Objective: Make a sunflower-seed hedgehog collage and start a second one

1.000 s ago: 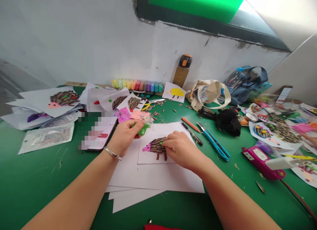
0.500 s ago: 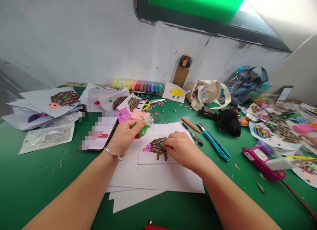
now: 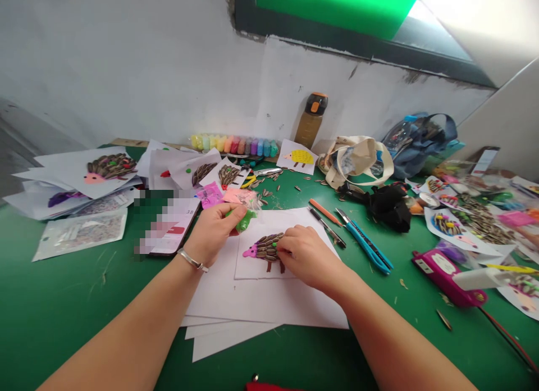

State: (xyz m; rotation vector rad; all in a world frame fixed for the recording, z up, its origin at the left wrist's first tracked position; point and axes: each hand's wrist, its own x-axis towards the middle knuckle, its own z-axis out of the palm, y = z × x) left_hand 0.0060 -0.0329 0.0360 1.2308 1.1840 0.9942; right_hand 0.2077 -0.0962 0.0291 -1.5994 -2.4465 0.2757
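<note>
Hedgehog (image 3: 266, 249) work lies in the middle of the scene, between the two hands: a body of overlapping dark seeds with pale edges, a pink-purple face with a dark eye, and green on its back. It sits on a small white sheet (image 3: 248, 272), which rests on larger white papers (image 3: 214, 307) on the green tabletop (image 3: 84, 323).

Counted, there is one such hedgehog under the hands, with two brown legs showing; just right of the papers' far part lie one orange stick (image 3: 324, 211), one black pen (image 3: 330, 230) and one blue cutter (image 3: 366, 245). One bottle (image 3: 309, 124) stands far off by the wall.

Its snout points left and slightly near; its long axis runs roughly left to right. The left hand (image 3: 214, 229) has its grip clamped on a green packet (image 3: 245, 221). The right hand (image 3: 309, 251) covers the hedgehog's right end, fingers bent; whether its grip pinches anything, I cannot tell.
</note>
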